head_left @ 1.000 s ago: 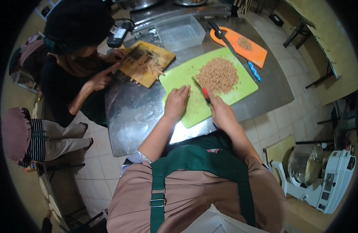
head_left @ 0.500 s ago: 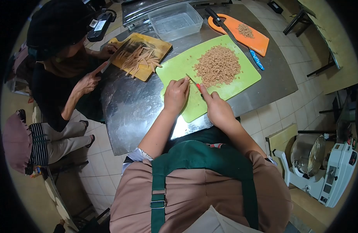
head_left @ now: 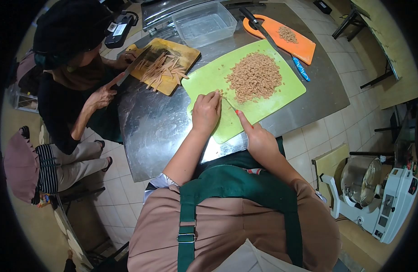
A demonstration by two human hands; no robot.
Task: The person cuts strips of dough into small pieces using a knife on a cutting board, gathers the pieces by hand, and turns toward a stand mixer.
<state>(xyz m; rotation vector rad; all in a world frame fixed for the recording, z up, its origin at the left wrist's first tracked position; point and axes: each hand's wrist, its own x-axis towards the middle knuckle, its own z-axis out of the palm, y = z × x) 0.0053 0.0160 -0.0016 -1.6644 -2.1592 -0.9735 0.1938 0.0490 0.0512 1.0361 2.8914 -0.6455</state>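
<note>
My right hand (head_left: 260,138) is closed around a small knife (head_left: 231,105) with a red part at its handle. Its blade points up and left over the green cutting board (head_left: 204,75). My left hand (head_left: 206,111) rests at the board's left side, fingers pressed together, with small brown bits of food (head_left: 221,93) at the fingertips. How much of the food lies under the fingers is hidden. Just up and right of the knife tip, a heap of diced brown food (head_left: 255,75) spreads on the board.
A co-worker's hand (head_left: 102,96) grips a large knife (head_left: 129,73) beside a wooden board (head_left: 191,53) with brown strips (head_left: 161,72). Behind are a clear plastic tub (head_left: 204,25) and an orange board (head_left: 304,47) with a black-handled knife (head_left: 259,28). A mixer (head_left: 393,204) stands at right.
My right hand has drawn back toward me and to the right, taking the knife away from my left fingertips. My left hand stays nearly in place.
</note>
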